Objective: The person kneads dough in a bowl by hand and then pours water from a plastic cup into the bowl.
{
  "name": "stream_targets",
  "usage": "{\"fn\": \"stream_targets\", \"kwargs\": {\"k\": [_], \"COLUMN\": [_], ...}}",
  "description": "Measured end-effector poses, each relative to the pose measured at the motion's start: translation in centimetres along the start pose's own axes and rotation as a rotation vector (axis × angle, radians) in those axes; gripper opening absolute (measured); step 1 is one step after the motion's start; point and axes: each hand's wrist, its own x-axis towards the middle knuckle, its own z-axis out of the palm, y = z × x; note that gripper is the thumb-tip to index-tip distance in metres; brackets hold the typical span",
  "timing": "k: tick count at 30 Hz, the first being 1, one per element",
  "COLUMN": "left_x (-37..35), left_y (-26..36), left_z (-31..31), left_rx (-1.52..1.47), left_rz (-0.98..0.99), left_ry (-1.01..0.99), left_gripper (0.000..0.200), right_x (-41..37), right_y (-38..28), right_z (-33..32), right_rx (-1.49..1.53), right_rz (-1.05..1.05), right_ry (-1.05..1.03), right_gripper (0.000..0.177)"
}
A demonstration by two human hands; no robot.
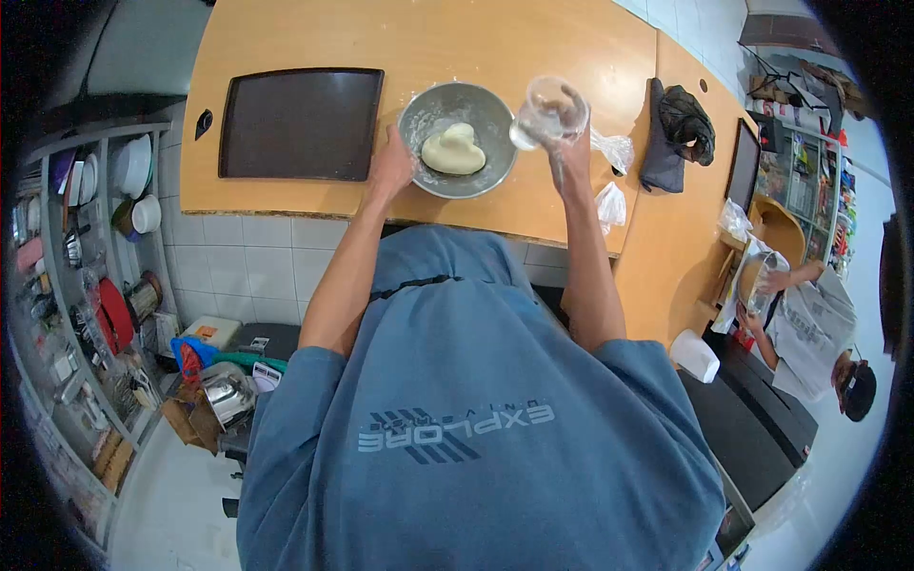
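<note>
A metal mixing bowl stands on the wooden table, its inner wall smeared with white residue. In it lies a smooth lump of pale dough. My left hand is closed on the bowl's left rim. To the right of the bowl, my right hand is wrapped round a clear plastic container, which is tilted with its near end toward the bowl. A little whitish matter shows at that end, and whitish residue marks my right hand and wrist.
A dark baking tray lies left of the bowl. Right of my right hand are crumpled plastic bags and a dark oven mitt. Another person handles a clear bag at the far right. A crowded shelf rack stands at left.
</note>
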Motion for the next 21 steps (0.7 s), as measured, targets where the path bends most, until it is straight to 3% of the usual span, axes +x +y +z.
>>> {"fn": "stream_targets", "kwargs": {"k": [1, 5, 8, 15, 17, 21], "left_x": [0.0, 0.4, 0.1, 0.7, -0.3, 0.0], "left_y": [-0.1, -0.5, -0.3, -0.5, 1.5, 1.2], "left_z": [0.1, 0.4, 0.2, 0.4, -0.7, -0.5], "left_rx": [-0.001, 0.056, 0.045, 0.077, 0.024, 0.021], "left_rz": [-0.005, -0.001, 0.058, 0.01, -0.085, -0.052], "left_ry": [-0.005, 0.0, 0.039, 0.014, -0.029, -0.004], "left_gripper": [0.054, 0.049, 0.043, 0.047, 0.042, 0.042], "right_x": [1.4, 7.9, 11.5, 15.1, 15.0, 15.2], "right_y": [-1.0, 2.1, 3.9, 7.8, 8.7, 10.6], "right_z": [0.3, -1.3, -1.4, -1.5, -1.5, -1.9], "right_rx": [-0.09, -0.173, -0.19, -0.264, -0.179, 0.004], "right_rz": [0.089, -0.094, -0.121, -0.025, -0.004, -0.012], "right_ry": [0.051, 0.109, 0.144, 0.24, 0.244, 0.266], "right_gripper": [0.09, 0.088, 0.087, 0.09, 0.092, 0.097]}}
